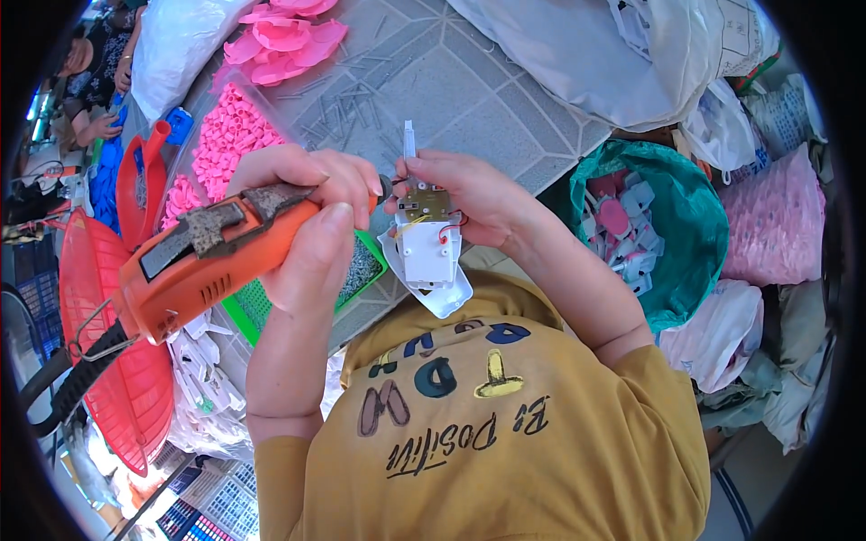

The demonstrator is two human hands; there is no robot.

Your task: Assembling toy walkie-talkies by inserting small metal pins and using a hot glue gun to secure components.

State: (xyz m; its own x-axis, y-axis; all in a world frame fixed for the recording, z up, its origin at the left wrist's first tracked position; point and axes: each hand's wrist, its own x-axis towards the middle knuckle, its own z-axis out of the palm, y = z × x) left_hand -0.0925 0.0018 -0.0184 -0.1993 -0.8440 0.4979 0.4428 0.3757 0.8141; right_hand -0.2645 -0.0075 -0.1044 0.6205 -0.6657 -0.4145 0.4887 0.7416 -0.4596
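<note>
My left hand (317, 212) is closed around an orange electric screwdriver (212, 266), its dark tip pointing right. That tip meets or nearly meets the edge of a white plastic housing (428, 254); my fingers partly hide the spot. Gripped by the fingers of my right hand (474, 194), the housing lies in front of my chest. A small brownish circuit board (424, 206) sits on it, with thin red and yellow wires. A narrow white strip sticks out at its far end, and a curved white shell shows beneath it.
Small pink parts (236, 135) and pink shells (284, 41) lie on the grey table (487, 99), with scattered metal pins. A green tray (239, 316) is at the near edge. Right stands a green-lined bin (695, 234); left are a red basket (117, 343) and another person (99, 72).
</note>
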